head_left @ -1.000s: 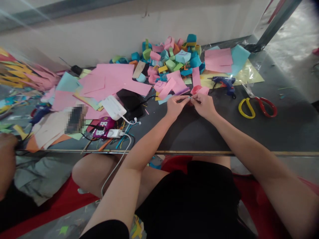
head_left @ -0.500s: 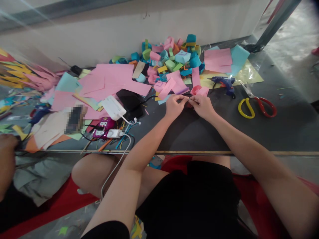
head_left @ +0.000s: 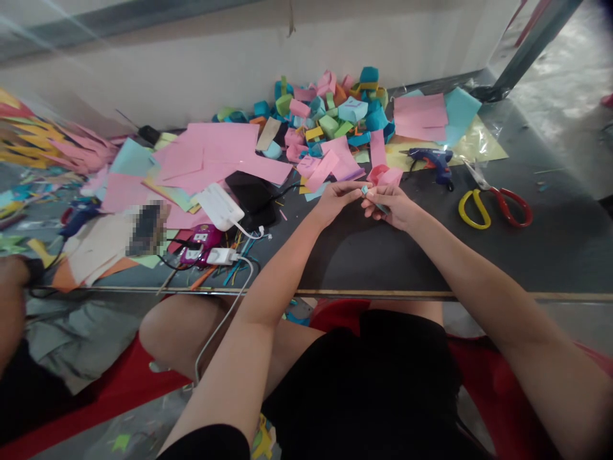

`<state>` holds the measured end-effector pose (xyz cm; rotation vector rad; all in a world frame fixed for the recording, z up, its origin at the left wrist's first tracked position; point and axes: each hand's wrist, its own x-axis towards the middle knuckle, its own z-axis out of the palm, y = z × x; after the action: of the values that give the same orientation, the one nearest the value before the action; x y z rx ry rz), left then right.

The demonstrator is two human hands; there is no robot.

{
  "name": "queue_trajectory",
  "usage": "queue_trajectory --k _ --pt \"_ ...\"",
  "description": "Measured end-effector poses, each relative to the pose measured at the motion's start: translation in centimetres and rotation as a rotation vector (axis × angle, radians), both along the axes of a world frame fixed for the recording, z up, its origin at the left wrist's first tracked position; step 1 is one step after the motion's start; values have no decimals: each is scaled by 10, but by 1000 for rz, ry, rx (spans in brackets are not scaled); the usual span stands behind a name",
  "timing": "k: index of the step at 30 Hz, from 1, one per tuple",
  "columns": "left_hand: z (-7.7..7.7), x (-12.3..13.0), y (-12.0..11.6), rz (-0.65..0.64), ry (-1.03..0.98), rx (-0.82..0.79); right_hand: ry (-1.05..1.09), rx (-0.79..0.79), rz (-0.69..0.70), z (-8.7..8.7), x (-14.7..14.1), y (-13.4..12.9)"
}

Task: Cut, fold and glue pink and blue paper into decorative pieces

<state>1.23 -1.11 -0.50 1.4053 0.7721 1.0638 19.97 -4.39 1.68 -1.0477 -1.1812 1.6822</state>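
Between the fingertips, pale blue paper (head_left: 364, 190) had come into clearer view since the earlier frame, as the right hand (head_left: 389, 204) turned and its lower fingers shifted. It was a small, angular bit above the smooth dark tabletop (head_left: 383, 255); each grip was narrowed to a pinch, the left hand (head_left: 336, 199) at one side, the right at the other. Just beyond lay a curled pink strip (head_left: 380, 171), backed by a heap of creased paper loops (head_left: 330, 118). Rightward sat a blue plastic glue gun (head_left: 433, 163) and metal scissors (head_left: 495, 198); leftward, flat pink sheets (head_left: 220, 144) and a glossy purple socket (head_left: 204, 239) crowded the surface.
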Motion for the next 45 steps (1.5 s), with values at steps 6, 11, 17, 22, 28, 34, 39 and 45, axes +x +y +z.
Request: queue_trajectory --k 6,11,17,22,28,34,39,45 --pt "0 3 -2 -7 -1 -8 -15 -31 -8 -3 1 2" --pt "-2 6 -3 2 -33 18 -10 -40 -4 -3 -1 2" --pt "1 7 -7 28 -23 -57 -7 -46 12 -1 -2 1" --pt "3 6 -9 -19 -50 -40 29 -20 51 -3 -1 -1" --pt "-3 7 -8 -34 -41 -27 36 104 -57 -6 -5 -3" --pt "-7 9 -5 58 26 86 -92 143 -117 -5 -7 -4" --pt "-12 8 -1 108 10 178 -212 297 -145 -6 -10 -3" --pt "-17 11 3 146 95 223 -296 439 -235 -13 -10 1"
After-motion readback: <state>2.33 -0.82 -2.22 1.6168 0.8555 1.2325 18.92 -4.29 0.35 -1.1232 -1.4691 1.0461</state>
